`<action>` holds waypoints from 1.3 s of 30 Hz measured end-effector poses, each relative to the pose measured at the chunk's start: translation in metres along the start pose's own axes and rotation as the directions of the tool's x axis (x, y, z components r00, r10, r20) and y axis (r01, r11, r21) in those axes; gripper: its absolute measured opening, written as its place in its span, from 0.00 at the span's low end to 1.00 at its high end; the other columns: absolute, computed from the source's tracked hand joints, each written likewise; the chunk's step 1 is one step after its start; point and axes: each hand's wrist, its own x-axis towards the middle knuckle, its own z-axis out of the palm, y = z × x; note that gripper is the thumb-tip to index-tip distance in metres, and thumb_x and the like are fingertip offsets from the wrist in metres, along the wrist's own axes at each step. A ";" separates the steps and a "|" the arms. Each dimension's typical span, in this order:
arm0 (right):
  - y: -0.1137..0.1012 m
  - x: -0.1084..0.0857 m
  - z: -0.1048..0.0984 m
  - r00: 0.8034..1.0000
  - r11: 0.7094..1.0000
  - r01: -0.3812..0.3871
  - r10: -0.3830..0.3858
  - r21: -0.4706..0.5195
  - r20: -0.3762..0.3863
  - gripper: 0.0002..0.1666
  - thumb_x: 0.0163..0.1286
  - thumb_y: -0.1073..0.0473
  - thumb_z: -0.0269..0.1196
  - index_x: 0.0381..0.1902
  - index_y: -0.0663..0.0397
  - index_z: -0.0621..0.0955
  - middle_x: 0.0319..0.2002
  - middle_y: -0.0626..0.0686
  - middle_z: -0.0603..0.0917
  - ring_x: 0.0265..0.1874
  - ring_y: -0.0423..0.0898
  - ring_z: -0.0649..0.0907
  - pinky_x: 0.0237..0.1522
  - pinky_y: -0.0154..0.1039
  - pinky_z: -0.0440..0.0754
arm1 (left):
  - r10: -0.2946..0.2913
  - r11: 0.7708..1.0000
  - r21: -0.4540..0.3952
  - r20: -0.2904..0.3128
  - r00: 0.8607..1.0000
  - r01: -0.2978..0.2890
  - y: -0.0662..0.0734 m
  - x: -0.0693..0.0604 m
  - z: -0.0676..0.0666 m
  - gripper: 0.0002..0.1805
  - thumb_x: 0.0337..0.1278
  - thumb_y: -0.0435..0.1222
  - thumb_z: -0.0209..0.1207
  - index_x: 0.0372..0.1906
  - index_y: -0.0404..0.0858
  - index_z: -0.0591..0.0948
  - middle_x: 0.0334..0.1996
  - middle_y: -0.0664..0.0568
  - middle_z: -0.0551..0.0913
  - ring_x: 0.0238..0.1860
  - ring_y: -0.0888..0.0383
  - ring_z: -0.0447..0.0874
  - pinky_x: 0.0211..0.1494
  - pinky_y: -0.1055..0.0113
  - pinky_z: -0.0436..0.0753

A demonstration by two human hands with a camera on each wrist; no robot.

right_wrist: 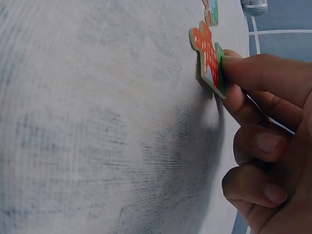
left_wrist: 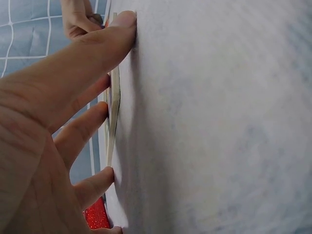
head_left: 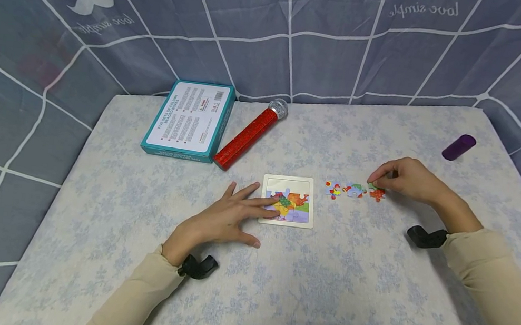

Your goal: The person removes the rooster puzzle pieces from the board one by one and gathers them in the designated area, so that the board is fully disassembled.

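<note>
Across the floral bench, a teal box and a red microphone are laid beyond the hands. By the left hand, fingers spread wide, a partly filled puzzle tray is touched; by the right hand, fingers narrowed, a red-and-green puzzle piece is pinched beside loose pieces.

Your counter has a matt, woven, cloth-like surface. Near its far left corner, your box looks like smooth card; by the far edge, your microphone has a rough, glittery barrel and metal mesh head. Your tray and puzzle piece show matt, wood-like edges.
</note>
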 end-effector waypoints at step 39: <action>-0.069 0.030 0.046 0.981 0.981 0.196 -0.196 0.014 -0.005 0.08 0.66 0.65 0.63 0.40 0.53 0.87 0.38 0.49 0.83 0.22 0.46 0.75 0.27 0.39 0.74 | 0.005 1.000 -0.019 0.021 1.000 -0.005 0.001 -0.003 -0.001 0.38 0.43 0.48 0.75 0.65 0.56 0.77 0.73 0.63 0.62 0.78 0.45 0.36 0.69 0.30 0.33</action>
